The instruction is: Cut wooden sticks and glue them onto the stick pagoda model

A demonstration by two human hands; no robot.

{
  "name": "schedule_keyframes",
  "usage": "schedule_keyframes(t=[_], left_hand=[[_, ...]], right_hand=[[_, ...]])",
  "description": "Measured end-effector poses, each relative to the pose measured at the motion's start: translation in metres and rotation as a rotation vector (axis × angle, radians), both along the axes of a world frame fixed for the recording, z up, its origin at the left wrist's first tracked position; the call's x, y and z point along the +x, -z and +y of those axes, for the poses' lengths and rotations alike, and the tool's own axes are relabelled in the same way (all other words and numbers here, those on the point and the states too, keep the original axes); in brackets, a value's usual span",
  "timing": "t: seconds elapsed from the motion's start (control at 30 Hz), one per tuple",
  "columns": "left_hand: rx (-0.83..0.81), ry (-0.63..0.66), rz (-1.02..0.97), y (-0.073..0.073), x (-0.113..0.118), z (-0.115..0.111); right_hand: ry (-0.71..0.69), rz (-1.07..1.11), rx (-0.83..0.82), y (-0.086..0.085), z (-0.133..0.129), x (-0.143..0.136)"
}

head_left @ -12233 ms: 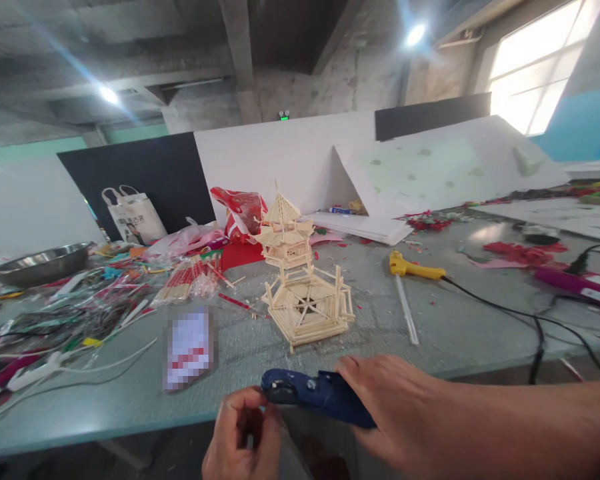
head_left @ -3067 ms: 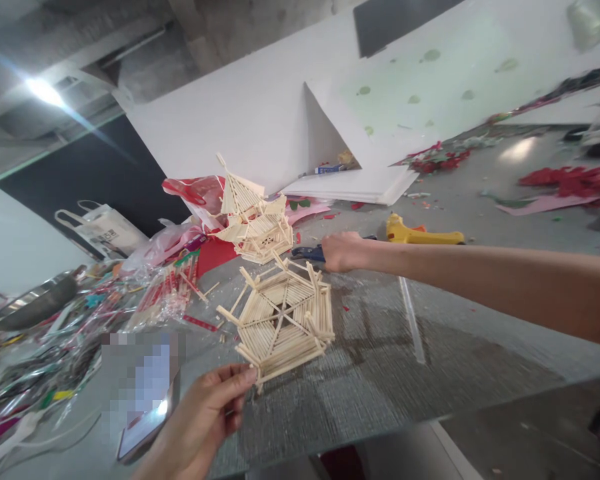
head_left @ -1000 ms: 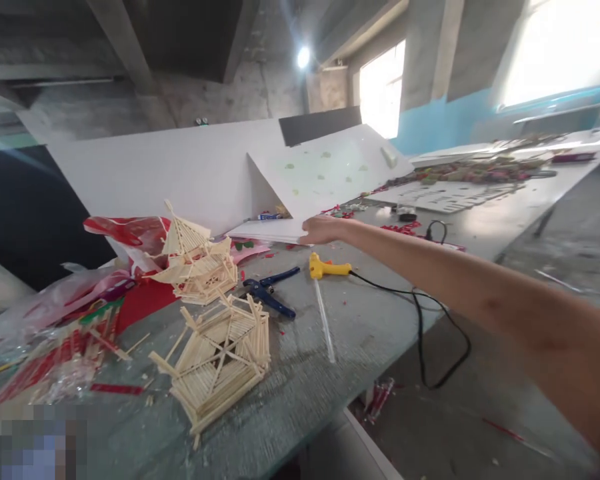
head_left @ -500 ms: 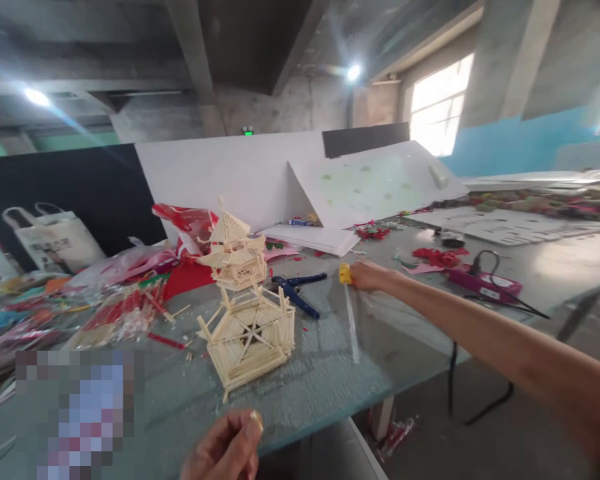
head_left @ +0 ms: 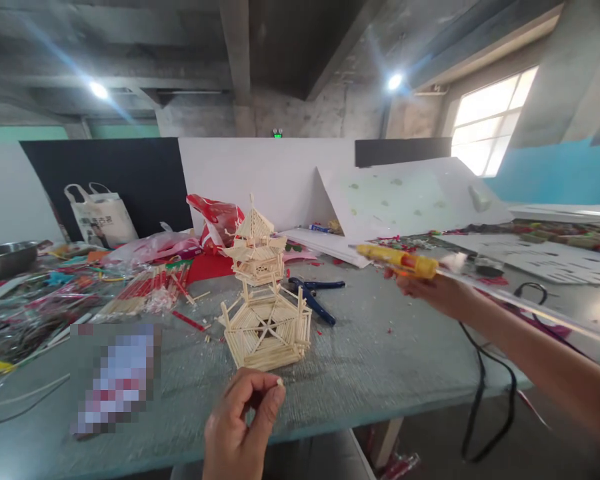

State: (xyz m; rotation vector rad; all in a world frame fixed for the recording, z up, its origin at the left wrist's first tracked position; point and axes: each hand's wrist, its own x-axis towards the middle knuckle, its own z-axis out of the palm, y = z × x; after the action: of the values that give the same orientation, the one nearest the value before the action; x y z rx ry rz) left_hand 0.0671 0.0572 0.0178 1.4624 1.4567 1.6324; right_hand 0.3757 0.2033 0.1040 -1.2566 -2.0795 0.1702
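Observation:
My left hand (head_left: 245, 420) is closed in a pinch at the table's front edge. Between thumb and forefinger sits a tiny pale piece (head_left: 280, 383), probably wood. My right hand (head_left: 425, 292) grips a yellow hot glue gun (head_left: 400, 259), its nozzle pointing left. A long clear glue stick (head_left: 525, 307) trails from the gun's back. Just beyond my left hand lies a six-sided wooden stick base (head_left: 260, 357) with short posts at its corners. Directly behind it stands a small tiered stick pagoda (head_left: 257, 248) with a pointed roof.
A blue-handled cutting tool (head_left: 315, 300) lies right of the base. To the left are bundled sticks (head_left: 145, 290), plastic wrappings and a metal bowl (head_left: 7, 261). A black cable (head_left: 480, 393) hangs over the table edge below my right arm. White boards (head_left: 415, 197) lean behind.
My right hand has lifted the glue gun off the table and swung it level, glue stick now pointing back. The left hand has risen toward the base. The view has turned left.

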Motion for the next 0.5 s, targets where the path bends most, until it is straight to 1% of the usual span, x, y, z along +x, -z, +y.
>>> schedule_keyframes(t=[0.1,0.17,0.2,0.27,0.37,0.5], left_hand=[[0.141,-0.042,0.111,-0.005,0.000,0.003],[0.202,-0.079,0.171,-0.006,-0.001,0.006],[0.228,-0.098,0.195,-0.006,-0.002,0.007],[0.270,-0.139,0.231,-0.007,-0.003,0.009],[0.322,-0.183,0.274,-0.010,-0.003,0.010],[0.409,-0.213,0.354,-0.015,-0.001,0.010]], right_hand=[[-0.269,0.023,-0.032,0.008,-0.030,-0.024],[-0.452,-0.051,-0.057,0.009,-0.050,-0.041],[-0.528,-0.084,-0.073,0.009,-0.058,-0.049],[-0.637,-0.122,-0.087,0.008,-0.071,-0.061],[-0.706,-0.135,-0.075,0.009,-0.080,-0.071],[-0.705,-0.205,-0.025,0.011,-0.082,-0.076]])
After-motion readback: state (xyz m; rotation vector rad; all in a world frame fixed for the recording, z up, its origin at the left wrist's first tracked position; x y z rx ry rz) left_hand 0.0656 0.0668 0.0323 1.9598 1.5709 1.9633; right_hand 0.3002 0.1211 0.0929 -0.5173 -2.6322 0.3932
